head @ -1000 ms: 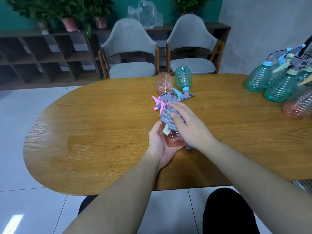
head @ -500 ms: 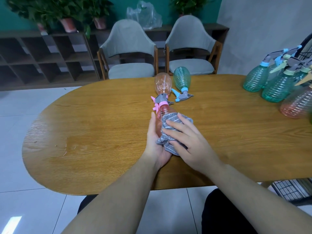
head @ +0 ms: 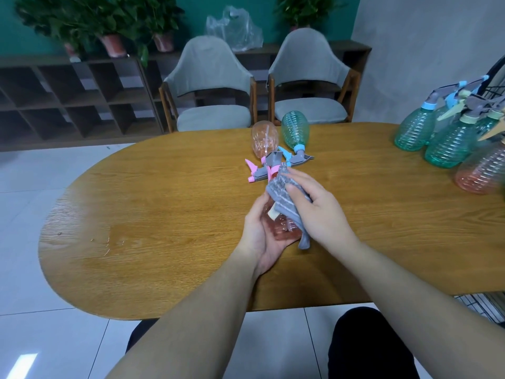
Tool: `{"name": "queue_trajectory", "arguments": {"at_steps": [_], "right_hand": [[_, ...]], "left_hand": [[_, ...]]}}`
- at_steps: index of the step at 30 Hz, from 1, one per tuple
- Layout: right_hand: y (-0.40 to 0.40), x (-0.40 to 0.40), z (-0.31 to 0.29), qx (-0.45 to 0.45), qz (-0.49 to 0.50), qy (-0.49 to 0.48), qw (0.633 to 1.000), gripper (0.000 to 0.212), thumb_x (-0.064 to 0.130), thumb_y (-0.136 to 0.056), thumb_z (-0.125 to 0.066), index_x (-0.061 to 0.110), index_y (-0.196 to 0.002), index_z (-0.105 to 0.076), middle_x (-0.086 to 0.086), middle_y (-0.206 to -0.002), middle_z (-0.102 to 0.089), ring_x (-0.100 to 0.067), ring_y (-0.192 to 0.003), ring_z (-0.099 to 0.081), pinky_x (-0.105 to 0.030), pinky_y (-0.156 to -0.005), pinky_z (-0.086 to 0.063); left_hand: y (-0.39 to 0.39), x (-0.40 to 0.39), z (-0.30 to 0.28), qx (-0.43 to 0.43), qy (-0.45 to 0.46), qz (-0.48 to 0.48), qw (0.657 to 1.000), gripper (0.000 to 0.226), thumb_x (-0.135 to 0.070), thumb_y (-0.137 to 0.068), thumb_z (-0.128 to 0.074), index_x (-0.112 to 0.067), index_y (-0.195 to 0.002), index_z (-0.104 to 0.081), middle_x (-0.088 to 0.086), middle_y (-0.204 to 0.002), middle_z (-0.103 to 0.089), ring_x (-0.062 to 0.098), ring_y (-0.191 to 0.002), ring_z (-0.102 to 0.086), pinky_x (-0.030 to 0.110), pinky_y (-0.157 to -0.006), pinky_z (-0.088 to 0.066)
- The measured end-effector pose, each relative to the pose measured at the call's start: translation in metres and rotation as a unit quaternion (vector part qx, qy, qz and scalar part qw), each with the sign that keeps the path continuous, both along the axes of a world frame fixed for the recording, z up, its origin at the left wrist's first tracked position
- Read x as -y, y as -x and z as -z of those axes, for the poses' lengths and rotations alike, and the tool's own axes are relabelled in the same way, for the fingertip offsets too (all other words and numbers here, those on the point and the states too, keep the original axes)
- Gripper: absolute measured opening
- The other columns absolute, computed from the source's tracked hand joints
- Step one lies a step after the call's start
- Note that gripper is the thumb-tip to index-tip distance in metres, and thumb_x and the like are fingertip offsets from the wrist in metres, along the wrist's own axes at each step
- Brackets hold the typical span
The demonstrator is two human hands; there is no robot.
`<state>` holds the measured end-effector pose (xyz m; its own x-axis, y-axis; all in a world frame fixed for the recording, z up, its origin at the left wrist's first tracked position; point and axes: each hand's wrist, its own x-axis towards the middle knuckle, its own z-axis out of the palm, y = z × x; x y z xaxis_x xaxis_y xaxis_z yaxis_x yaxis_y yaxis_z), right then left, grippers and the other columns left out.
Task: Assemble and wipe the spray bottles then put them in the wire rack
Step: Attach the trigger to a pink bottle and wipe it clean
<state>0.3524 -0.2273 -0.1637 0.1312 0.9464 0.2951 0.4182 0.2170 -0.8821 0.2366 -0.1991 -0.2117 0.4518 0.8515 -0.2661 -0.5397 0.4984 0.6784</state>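
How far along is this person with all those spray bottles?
Done: a cluster of assembled bottles stands at the table's right end. In hand: the left hand holds a pink bottle while the right hand wipes it with a grey cloth. Left: two bottles lying beyond; racking.

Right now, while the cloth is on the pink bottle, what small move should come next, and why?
Probably draw the grey cloth down along the pink bottle toward its base. The right hand presses the cloth near the neck, the left hand cradles the bottle, and its lower body shows uncovered.
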Motion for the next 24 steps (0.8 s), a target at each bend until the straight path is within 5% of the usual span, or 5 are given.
{"name": "queue_trajectory", "arguments": {"at_steps": [5,7,9,12,24], "right_hand": [[0.004,-0.014,-0.020,-0.141,0.041,0.064,0.987,0.022,0.029,-0.103,-0.050,0.034,-0.117,-0.065,0.018,-0.101,-0.072,0.005,-0.085,-0.068,-0.012,-0.069,-0.053],[0.005,-0.020,-0.021,-0.092,0.035,0.075,0.992,0.028,0.030,-0.102,-0.050,0.032,-0.127,-0.064,0.015,-0.120,-0.068,0.002,-0.103,-0.065,-0.019,-0.087,-0.052],[0.006,-0.025,-0.020,0.004,0.016,0.091,0.996,0.034,0.031,-0.103,-0.049,0.034,-0.135,-0.058,0.012,-0.148,-0.049,-0.004,-0.133,-0.046,-0.026,-0.111,-0.036],[0.009,-0.024,-0.013,0.118,-0.024,0.100,0.988,0.037,0.037,-0.104,-0.044,0.042,-0.139,-0.051,0.020,-0.158,-0.029,-0.002,-0.144,-0.026,-0.021,-0.108,-0.021],[-0.002,0.013,0.021,0.316,-0.134,-0.090,0.935,0.038,0.030,-0.103,-0.046,0.033,-0.140,-0.052,0.016,-0.156,-0.034,-0.007,-0.152,-0.002,-0.029,-0.121,-0.010]], "left_hand": [[0.000,-0.003,0.005,0.041,0.008,0.013,0.999,0.058,-0.045,-0.096,-0.056,-0.008,-0.140,-0.061,0.020,-0.136,-0.065,0.038,-0.126,-0.062,0.054,-0.098,-0.054],[0.000,-0.004,0.006,0.044,0.012,0.015,0.999,0.056,-0.043,-0.096,-0.054,-0.008,-0.137,-0.063,0.022,-0.134,-0.065,0.040,-0.127,-0.061,0.058,-0.105,-0.049],[0.000,-0.005,0.007,0.047,0.016,0.016,0.999,0.054,-0.040,-0.096,-0.051,-0.007,-0.136,-0.063,0.023,-0.134,-0.065,0.041,-0.122,-0.063,0.061,-0.105,-0.047],[0.001,-0.006,0.009,0.064,0.016,0.004,0.998,0.050,-0.040,-0.097,-0.047,-0.011,-0.132,-0.067,0.021,-0.129,-0.068,0.039,-0.114,-0.066,0.058,-0.097,-0.052],[0.006,-0.005,0.012,0.150,0.076,-0.013,0.986,0.057,-0.058,-0.097,-0.049,-0.012,-0.113,-0.079,0.016,-0.118,-0.073,0.032,-0.103,-0.073,0.043,-0.089,-0.059]]}}
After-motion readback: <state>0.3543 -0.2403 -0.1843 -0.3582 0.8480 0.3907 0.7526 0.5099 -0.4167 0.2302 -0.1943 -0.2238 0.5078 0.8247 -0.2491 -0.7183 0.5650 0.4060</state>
